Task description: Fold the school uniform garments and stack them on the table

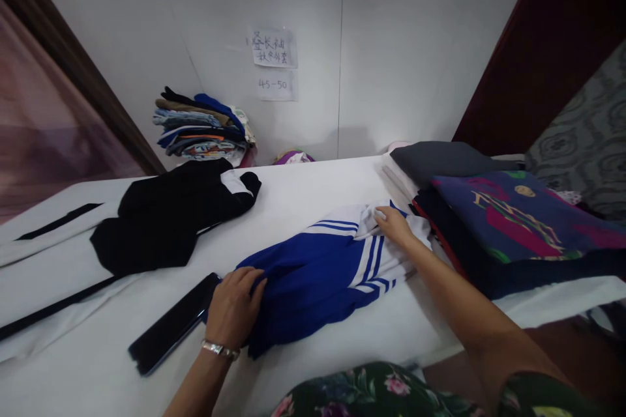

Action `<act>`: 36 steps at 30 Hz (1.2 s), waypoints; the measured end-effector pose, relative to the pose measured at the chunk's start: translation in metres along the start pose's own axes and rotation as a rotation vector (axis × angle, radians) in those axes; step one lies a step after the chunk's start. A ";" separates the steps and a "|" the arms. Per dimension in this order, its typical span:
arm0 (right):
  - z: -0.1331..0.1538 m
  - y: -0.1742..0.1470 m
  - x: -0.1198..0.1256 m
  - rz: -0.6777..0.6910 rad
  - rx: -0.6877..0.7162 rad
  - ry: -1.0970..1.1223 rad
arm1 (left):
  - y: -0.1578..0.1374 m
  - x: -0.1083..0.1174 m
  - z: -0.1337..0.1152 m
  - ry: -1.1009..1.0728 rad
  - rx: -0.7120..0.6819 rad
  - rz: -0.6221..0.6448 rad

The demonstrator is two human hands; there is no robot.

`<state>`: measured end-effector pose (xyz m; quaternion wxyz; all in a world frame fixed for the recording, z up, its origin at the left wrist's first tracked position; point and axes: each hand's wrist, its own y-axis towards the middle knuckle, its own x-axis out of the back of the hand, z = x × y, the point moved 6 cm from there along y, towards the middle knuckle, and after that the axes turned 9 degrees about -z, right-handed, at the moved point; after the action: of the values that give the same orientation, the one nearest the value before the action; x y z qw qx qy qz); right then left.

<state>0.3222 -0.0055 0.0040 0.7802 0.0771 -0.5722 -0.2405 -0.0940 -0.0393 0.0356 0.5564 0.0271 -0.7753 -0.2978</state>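
Note:
A blue and white striped garment lies on the white table in front of me. My left hand, with a bracelet at the wrist, presses down on the blue lower edge of the garment, fingers curled into the cloth. My right hand reaches forward and pinches the white upper part near the collar. A dark phone lies flat on the table just left of my left hand.
A black and white garment is spread at the left of the table. Folded clothes are stacked at the right, with a grey piece behind. A pile of folded clothes sits against the wall under paper notes.

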 end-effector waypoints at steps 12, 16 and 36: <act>-0.003 0.015 -0.027 0.263 0.014 -0.160 | 0.002 -0.026 0.010 0.203 0.079 0.263; -0.010 0.016 -0.017 0.223 -0.060 -0.138 | 0.003 -0.027 0.008 0.252 0.113 0.269; -0.003 0.010 -0.035 0.138 -0.308 0.370 | 0.003 -0.016 0.019 0.211 0.236 0.145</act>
<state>0.3198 0.0191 -0.0230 0.8889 -0.0392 -0.3800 -0.2528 -0.1038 -0.0229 0.0198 0.6475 0.0676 -0.7421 -0.1593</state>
